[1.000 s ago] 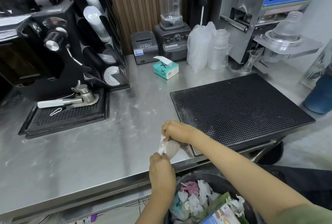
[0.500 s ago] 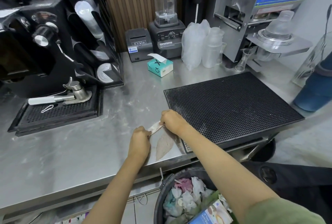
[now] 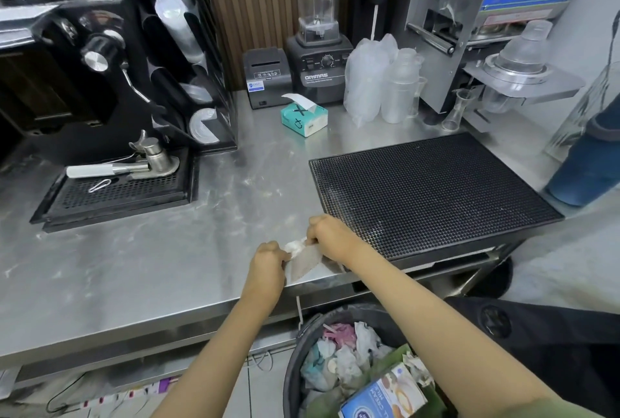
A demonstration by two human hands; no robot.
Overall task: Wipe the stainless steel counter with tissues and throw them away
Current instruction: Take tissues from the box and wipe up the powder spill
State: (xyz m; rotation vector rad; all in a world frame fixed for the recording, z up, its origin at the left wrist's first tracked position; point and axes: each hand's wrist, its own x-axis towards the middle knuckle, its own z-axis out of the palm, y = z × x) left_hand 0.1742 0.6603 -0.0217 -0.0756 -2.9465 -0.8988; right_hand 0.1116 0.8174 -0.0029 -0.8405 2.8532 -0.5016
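Pinching the damp tissue at the desk's front edge, left hand and right hand both clamp it; the trash bin sits directly below, nearer the right arm.

Left hand fisted, right hand seemingly pinching; knuckles up, forearms converging
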